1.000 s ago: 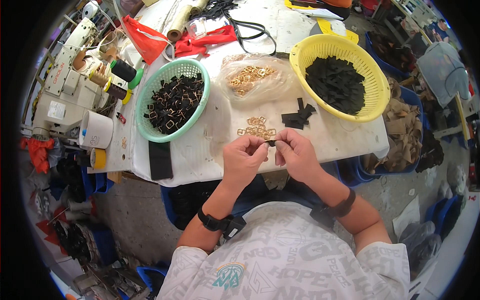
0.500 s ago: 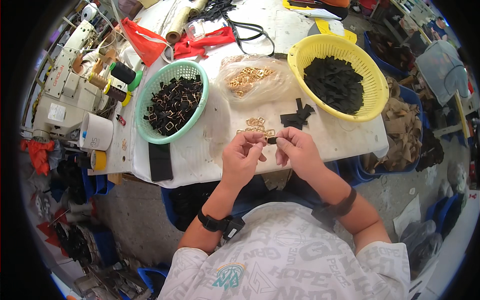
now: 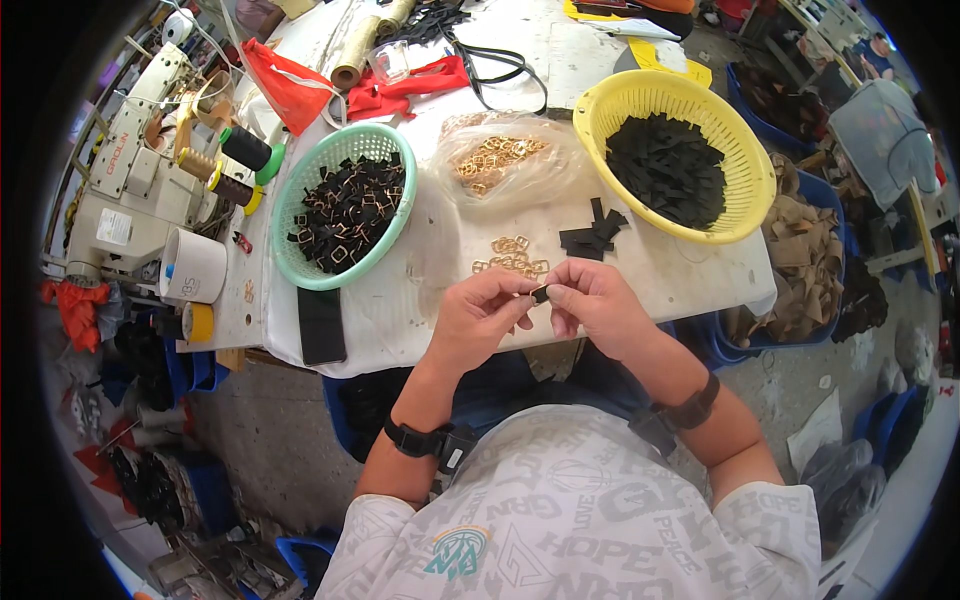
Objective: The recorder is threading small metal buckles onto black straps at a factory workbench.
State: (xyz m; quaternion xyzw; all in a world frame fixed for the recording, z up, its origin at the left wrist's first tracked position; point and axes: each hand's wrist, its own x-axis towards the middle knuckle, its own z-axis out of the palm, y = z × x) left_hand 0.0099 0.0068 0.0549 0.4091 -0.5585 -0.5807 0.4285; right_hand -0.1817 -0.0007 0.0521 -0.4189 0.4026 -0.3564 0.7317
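Near the table's front edge my left hand (image 3: 482, 312) and my right hand (image 3: 597, 305) meet, fingers pinched. Between their fingertips is a short black fabric strip (image 3: 541, 294), mostly covered by the fingers. A gold buckle at the strip's left end cannot be made out clearly. Just beyond the fingers lies a small pile of square gold buckles (image 3: 508, 258). Several loose black strips (image 3: 596, 232) lie to its right. Farther back, a clear plastic bag (image 3: 560, 172) holds more gold buckles.
A green basket (image 3: 284, 225) at the left holds black strips with gold buckles; a yellow basket (image 3: 752, 195) at the right holds plain black strips. A phone (image 3: 321, 327) lies by the front edge. A sewing machine (image 3: 125, 165) and thread spools (image 3: 250, 148) stand at far left.
My left hand has shifted slightly left and down, its fingertips coming in against the black strip. My right hand has stayed nearly in place, still pinching the strip.
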